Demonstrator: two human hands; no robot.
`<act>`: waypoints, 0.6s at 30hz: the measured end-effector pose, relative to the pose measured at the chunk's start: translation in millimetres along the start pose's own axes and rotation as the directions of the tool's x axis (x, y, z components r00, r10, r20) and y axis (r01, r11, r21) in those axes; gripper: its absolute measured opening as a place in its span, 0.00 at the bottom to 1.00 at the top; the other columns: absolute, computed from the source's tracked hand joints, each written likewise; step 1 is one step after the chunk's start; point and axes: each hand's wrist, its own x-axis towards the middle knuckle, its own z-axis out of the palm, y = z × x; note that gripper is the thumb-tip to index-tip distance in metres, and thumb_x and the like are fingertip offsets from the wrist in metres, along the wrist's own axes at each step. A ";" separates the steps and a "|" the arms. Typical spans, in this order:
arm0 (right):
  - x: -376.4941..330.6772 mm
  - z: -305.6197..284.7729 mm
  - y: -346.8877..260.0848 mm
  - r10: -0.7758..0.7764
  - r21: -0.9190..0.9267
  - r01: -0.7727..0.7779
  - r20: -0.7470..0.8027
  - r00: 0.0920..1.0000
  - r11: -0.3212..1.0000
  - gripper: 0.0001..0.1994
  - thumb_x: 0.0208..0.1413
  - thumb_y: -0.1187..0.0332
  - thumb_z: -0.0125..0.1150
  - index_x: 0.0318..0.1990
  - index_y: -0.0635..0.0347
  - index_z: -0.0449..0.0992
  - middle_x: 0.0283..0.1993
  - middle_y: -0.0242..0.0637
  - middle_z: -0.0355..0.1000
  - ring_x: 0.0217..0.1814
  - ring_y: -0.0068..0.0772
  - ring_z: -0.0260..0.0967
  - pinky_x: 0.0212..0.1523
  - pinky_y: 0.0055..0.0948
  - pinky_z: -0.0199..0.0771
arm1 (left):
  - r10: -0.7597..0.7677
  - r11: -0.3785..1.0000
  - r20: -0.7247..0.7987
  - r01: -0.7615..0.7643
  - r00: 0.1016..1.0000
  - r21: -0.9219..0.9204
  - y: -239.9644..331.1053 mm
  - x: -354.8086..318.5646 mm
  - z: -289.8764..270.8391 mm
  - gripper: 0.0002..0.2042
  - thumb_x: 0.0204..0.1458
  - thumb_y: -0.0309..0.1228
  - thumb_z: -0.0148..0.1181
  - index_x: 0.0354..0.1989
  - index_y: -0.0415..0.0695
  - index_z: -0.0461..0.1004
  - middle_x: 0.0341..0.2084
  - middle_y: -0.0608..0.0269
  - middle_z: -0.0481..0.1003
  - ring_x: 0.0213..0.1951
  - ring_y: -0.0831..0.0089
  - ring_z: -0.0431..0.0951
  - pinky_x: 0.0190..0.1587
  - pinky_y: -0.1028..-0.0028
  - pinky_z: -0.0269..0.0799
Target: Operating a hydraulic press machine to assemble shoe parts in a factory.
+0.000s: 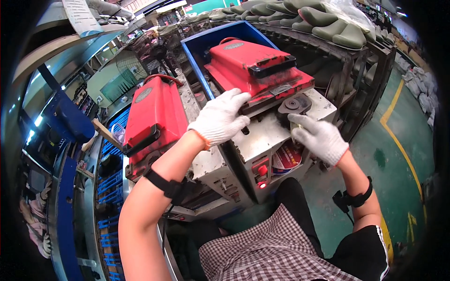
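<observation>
Head view: the work looks partway along. A dark ring-faced piece (295,103) sits just in front of the right red machine cover (253,61); what is done to it, and what remains, I cannot tell. At that cover's front-left corner, the left hand (221,117) has its grip spread; in front of that cover, the right hand (318,136) is at the piece's near edge, its pinch unclear.

Counted: two red covers, the left red machine cover (157,110) included; one ring-faced piece; one lit red lamp (262,185) below the right cover; green boots (328,30) behind it, too overlapped to count.
</observation>
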 end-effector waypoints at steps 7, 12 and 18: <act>129.4 -26.4 34.5 -0.168 -0.298 0.184 0.079 0.983 0.937 0.21 0.62 0.57 0.61 0.60 0.55 0.77 0.55 0.51 0.78 0.55 0.54 0.77 0.56 0.43 0.77 | -0.036 0.998 -0.247 0.048 0.968 0.041 -7.7 62.9 -35.3 0.29 0.55 0.37 0.64 0.65 0.45 0.67 0.59 0.43 0.69 0.64 0.46 0.69 0.67 0.58 0.66; 235.5 33.7 24.5 -0.016 -0.314 0.189 0.480 0.877 0.930 0.48 0.55 0.34 0.59 0.77 0.57 0.59 0.73 0.65 0.61 0.74 0.57 0.64 0.74 0.40 0.61 | 0.017 0.974 -0.520 0.103 0.854 0.201 -36.3 94.9 -81.4 0.29 0.52 0.44 0.65 0.60 0.41 0.69 0.54 0.42 0.72 0.59 0.44 0.72 0.63 0.53 0.69; 286.8 76.9 82.3 0.011 -0.252 0.171 0.590 0.807 0.952 0.57 0.46 0.49 0.75 0.80 0.58 0.48 0.78 0.57 0.58 0.79 0.48 0.59 0.75 0.36 0.61 | -0.015 0.964 -0.559 0.160 0.829 0.212 -18.4 126.2 -111.2 0.29 0.43 0.50 0.66 0.44 0.33 0.80 0.50 0.35 0.77 0.58 0.42 0.75 0.64 0.56 0.70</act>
